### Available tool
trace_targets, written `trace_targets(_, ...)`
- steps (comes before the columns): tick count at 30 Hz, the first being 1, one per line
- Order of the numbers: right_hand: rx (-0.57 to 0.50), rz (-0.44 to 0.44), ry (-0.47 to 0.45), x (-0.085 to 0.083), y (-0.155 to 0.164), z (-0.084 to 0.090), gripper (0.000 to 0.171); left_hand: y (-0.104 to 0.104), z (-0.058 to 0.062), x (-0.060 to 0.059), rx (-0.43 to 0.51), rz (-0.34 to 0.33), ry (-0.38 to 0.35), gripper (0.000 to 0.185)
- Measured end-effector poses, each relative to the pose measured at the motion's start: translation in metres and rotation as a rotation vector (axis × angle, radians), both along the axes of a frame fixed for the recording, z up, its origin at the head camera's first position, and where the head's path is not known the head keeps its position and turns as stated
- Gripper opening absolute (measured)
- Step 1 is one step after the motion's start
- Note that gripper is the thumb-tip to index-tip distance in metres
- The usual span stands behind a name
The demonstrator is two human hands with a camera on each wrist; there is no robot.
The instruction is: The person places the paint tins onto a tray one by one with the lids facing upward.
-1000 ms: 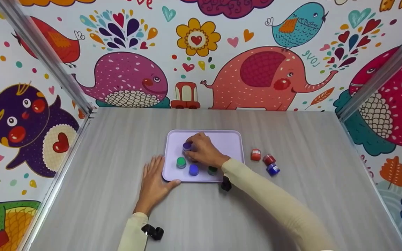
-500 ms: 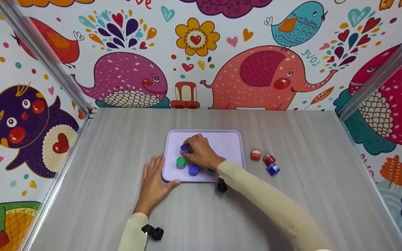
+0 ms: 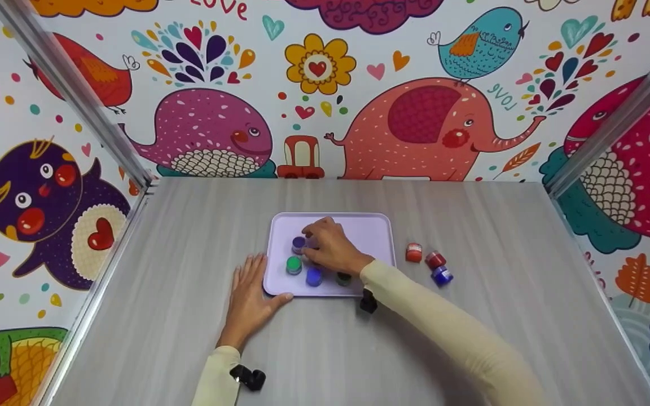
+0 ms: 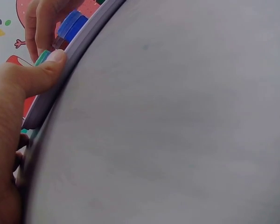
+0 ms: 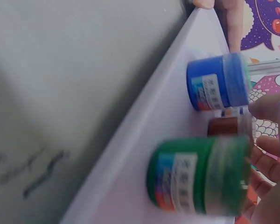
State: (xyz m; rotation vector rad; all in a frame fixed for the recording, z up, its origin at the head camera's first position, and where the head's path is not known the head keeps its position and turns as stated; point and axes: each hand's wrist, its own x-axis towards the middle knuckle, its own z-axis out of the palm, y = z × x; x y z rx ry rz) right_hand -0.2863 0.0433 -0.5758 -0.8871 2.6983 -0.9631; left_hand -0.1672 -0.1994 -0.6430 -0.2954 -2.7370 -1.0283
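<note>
A lilac tray (image 3: 359, 225) lies on the table with small paint jars on it. My right hand (image 3: 333, 248) is over the tray, thumb and fingertips just right of a purple-lidded jar (image 3: 299, 245), apart from it as far as I can tell. Near it stand a green-lidded jar (image 3: 294, 265), a blue jar (image 3: 314, 276) and a dark green jar (image 3: 344, 278), partly hidden by my right wrist. A brown jar (image 5: 222, 126) shows below the hand in the right wrist view. My left hand (image 3: 249, 301) lies along the tray's left edge, its thumb touching the front rim.
To the right of the tray, an orange-red jar (image 3: 414, 252), a dark red jar (image 3: 435, 259) and a blue jar (image 3: 442, 276) are on the table. The latter two touch. Printed walls (image 3: 325, 113) enclose the table's back and sides.
The right hand lowered the purple-lidded jar onto the tray behind the green-lidded one, then drew slightly right, off it. The left hand stayed at the tray. The head view shifted slightly.
</note>
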Motion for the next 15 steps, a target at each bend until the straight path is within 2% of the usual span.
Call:
trace_targets(7, -0.025, -0.090, -0.113, 0.001, 0.024, 0.010, 0.047, 0.000, 0.001, 0.001, 0.007, 0.010, -0.052, 0.113)
trace_targets(15, -0.053, -0.083, -0.061, 0.003, 0.060, 0.011, 0.045, 0.001, 0.003, 0.001, 0.012, 0.015, -0.057, 0.112)
